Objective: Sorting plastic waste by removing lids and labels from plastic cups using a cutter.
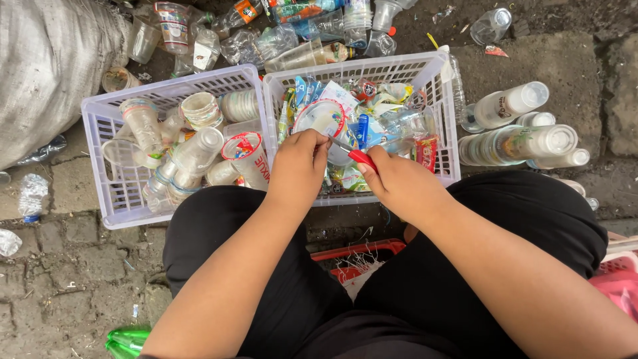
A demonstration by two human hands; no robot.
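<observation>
Between both hands' fingers (318, 147) sits, seemingly, a plastic cup (323, 119).

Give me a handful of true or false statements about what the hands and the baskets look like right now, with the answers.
1. The right hand holds a red-handled cutter. True.
2. The left hand rests on the ground. False: it grips a clear plastic cup over the right basket.
3. The left basket holds stacked clear cups. True.
4. The baskets are black. False: both are pale lilac-white.
</observation>
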